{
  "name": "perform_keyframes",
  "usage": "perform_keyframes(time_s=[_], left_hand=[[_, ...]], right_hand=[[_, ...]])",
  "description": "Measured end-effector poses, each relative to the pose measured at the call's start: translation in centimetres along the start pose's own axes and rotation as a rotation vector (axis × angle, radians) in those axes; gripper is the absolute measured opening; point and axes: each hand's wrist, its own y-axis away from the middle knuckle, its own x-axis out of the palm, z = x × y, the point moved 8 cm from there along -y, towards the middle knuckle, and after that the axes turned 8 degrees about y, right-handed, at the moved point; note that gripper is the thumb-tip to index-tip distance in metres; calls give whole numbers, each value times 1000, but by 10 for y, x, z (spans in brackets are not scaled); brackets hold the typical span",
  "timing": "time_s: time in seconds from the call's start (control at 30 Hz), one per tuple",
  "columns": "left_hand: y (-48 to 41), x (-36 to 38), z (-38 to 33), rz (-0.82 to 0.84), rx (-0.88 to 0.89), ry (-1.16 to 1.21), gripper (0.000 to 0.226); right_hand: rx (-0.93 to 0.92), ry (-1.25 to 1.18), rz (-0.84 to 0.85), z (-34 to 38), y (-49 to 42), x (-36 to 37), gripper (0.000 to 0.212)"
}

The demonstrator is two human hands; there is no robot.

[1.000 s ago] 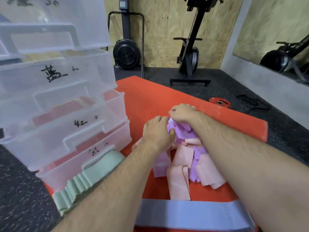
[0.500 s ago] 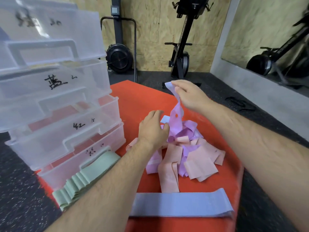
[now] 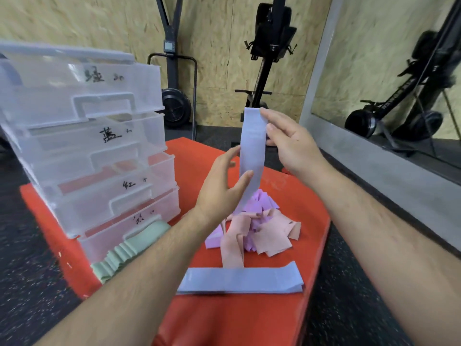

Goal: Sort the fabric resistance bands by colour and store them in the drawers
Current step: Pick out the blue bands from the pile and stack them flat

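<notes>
A blue-grey fabric band (image 3: 252, 146) hangs upright above the orange mat (image 3: 249, 318). My right hand (image 3: 289, 143) pinches its top end. My left hand (image 3: 222, 186) holds it lower down between thumb and fingers. Under it lies a mixed heap of pink and purple bands (image 3: 259, 228). Flat blue-grey bands (image 3: 242, 280) are stacked at the mat's near side. Folded green bands (image 3: 124, 253) lie in front of the clear drawer unit (image 3: 94, 156), whose several drawers carry handwritten labels and stand slightly pulled out.
Two black exercise machines (image 3: 264, 71) stand against the wooden back wall. A mirror (image 3: 399, 78) on a grey wall runs along the right. Dark speckled rubber floor (image 3: 30, 290) surrounds the mat.
My right hand has pulled a blue-grey band up out of the heap and raised it high. My left hand left the heap and took hold of the band lower down.
</notes>
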Motion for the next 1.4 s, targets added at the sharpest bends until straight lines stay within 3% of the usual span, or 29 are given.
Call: perform_keyframes(time_s=[0.17,0.3,0.47,0.63,0.73,0.8,0.93,1.07,1.17,1.3,1.4], left_hand=[[18,-7,-35,-56,16,188,48],[32,-7,-31,5,-25,138,66],[38,-4,-23,133,-44,-95,21],[45,-16,-14,80,-139,-58,4],[53,-21,-7,96,-163,-101,6],[59,-21,-4,134,-196,-112,12],[67,-28,0,191,-263,-75,18],[69,-55,9,81,-315,12,16],[75,-80,24,-22,-419,76,18],[86,-114,43,-97,-508,68,21],[97,-134,52,-93,-550,50,23]], right_hand=[[15,-67,-1,8,60,10,35],[132,-96,-28,-21,96,19,26],[137,-121,50,-28,108,31,15],[273,-172,208,-42,115,53,27],[288,14,350,-51,124,69,15],[262,98,401,-51,129,77,27],[228,90,459,-43,137,87,31],[236,150,593,-44,147,93,24],[274,268,689,-57,154,88,40],[319,321,735,-71,157,68,17],[338,387,686,-80,155,44,16]])
